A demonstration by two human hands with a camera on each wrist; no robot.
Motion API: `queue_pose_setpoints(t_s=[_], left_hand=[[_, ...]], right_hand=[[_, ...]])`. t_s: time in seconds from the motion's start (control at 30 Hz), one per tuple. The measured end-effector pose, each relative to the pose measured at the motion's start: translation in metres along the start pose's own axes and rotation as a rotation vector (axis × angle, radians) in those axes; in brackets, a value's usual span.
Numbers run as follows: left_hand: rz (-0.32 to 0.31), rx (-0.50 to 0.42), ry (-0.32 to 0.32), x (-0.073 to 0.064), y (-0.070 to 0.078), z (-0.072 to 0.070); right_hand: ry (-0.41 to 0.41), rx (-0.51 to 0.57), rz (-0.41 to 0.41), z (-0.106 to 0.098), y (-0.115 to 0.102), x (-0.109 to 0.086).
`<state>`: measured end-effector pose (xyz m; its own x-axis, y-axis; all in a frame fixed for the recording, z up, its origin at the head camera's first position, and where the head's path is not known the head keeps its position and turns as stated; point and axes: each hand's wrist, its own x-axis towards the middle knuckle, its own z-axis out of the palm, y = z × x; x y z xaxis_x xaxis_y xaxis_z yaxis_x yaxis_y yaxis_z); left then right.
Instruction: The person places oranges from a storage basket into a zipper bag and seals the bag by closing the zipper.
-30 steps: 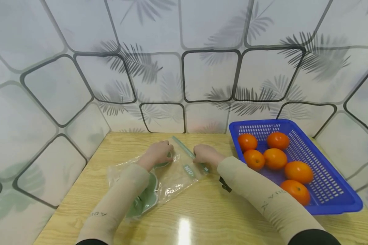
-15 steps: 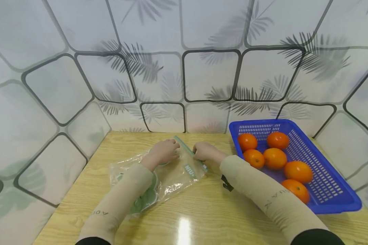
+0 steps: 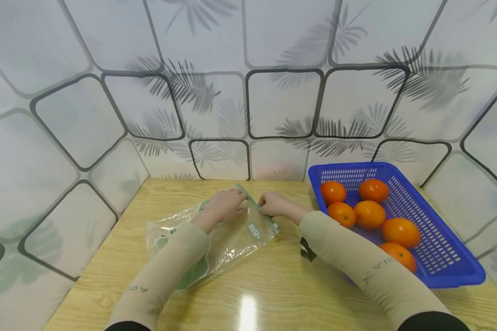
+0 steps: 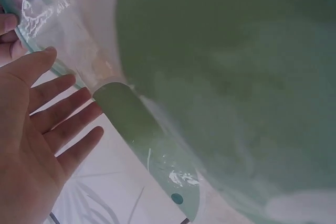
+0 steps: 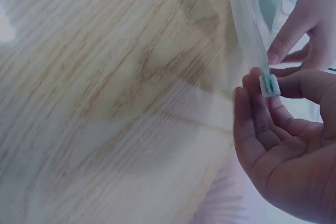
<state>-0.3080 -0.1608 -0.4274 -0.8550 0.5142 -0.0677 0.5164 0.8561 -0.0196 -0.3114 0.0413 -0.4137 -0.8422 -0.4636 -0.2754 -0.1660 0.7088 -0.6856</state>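
Note:
A clear zip bag [image 3: 232,243] with green areas and pale lettering lies on the table; its green zip strip [image 3: 243,191] faces right. My left hand [image 3: 225,204] is over the bag beside the strip. In the left wrist view its fingers [image 4: 71,121] are extended and spread, with thumb and fingertips at the bag's edge. My right hand [image 3: 275,204] pinches the strip between thumb and fingers. In the right wrist view a small whitish end piece [image 5: 270,85] of the strip shows at those fingertips. The left forearm hides part of the bag.
A blue plastic basket [image 3: 472,271] stands to the right, holding several oranges [image 3: 401,233]. My right forearm passes close to its near left side. Patterned wall panels [image 3: 281,101] rise behind and beside the wooden table [image 3: 248,276].
My left hand has shifted slightly right, closer to the zip strip. The right hand has moved a little left and still pinches the strip. The basket and oranges stay put.

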Motion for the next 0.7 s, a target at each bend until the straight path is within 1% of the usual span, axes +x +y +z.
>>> queue_pose_setpoints(t_s=[0.1,0.3,0.43,0.6,0.7], left_hand=[[0.018,0.004,0.044,-0.0007,0.0004,-0.0005],[0.058,0.017,0.146,0.0004,-0.0003,-0.0003],[0.074,0.030,0.217,0.0002,-0.0008,-0.0028],[0.075,0.050,0.251,-0.0006,-0.0004,-0.0052],[0.083,0.055,0.277,-0.0017,0.0000,-0.0066]], right_hand=[[0.010,0.075,0.000,0.0023,-0.0003,-0.0007],[0.026,0.162,-0.012,0.0036,0.0008,0.0021],[0.004,0.243,-0.008,0.0019,-0.0001,0.0014],[-0.050,0.388,0.044,0.0008,0.0004,0.0011],[-0.059,0.462,0.072,-0.0004,-0.0001,0.0001]])
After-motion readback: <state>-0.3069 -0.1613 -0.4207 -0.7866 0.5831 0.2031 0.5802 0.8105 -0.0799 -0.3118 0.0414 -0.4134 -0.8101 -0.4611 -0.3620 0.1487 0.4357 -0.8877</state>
